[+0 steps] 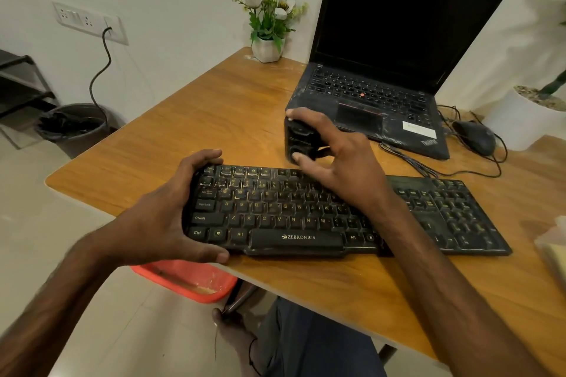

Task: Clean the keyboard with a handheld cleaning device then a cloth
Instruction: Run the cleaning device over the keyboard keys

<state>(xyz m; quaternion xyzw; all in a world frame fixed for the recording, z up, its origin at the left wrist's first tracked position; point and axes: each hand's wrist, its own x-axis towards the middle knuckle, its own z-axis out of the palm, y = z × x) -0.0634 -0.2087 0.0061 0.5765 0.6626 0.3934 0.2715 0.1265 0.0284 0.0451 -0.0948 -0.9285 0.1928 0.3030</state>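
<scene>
keyboard (275, 214) lies along the table (214, 119) near edge. left hand (159, 220) fingers (208, 157) curl round its left end. right hand (340, 162) pinches black cleaning device (294, 135) standing just behind the keyboard, forefinger on top, thumb low.

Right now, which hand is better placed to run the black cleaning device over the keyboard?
Right. The right hand has its fingers round the cleaning device behind the keyboard, while the left hand grips the keyboard's left end, likely steadying it.
</scene>
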